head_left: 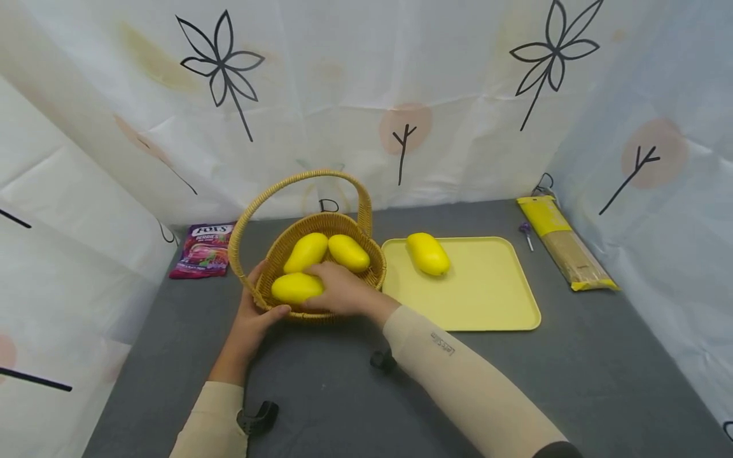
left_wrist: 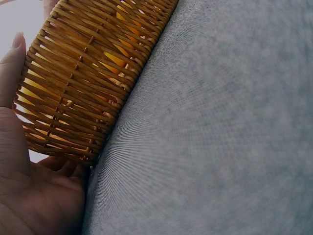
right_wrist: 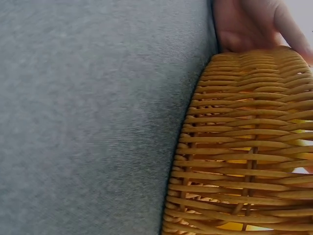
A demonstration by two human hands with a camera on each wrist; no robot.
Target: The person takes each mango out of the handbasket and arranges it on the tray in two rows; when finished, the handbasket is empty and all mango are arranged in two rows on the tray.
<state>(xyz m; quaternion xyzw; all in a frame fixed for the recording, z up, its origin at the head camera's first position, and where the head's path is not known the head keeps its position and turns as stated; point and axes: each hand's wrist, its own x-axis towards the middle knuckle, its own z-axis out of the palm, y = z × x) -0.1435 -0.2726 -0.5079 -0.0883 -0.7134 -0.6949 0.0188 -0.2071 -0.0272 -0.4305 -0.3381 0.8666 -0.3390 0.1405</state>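
Note:
A wicker basket [head_left: 321, 316] with a tall arched handle stands on the grey table and holds three yellow mangoes. My left hand [head_left: 256, 321] grips its left side, the thumb along the front rim; the left wrist view has this hand [left_wrist: 46, 196] against the woven wall. Reaching in over the rim, my right hand [head_left: 346, 291] holds the front mango [head_left: 294, 289] between thumb and fingers. Behind it in the basket lie a second mango [head_left: 307, 252] and a third mango [head_left: 350, 253]. The right wrist view mostly catches the basket wall [right_wrist: 244, 142].
Right of the basket, a pale yellow tray [head_left: 475, 299] carries another mango [head_left: 428, 254]. A purple candy bag [head_left: 203, 251] lies to the left. Far right are a small purple-topped item [head_left: 527, 235] and a yellow pack of noodles [head_left: 564, 242]. Printed cloth [head_left: 321, 127] walls the table's back.

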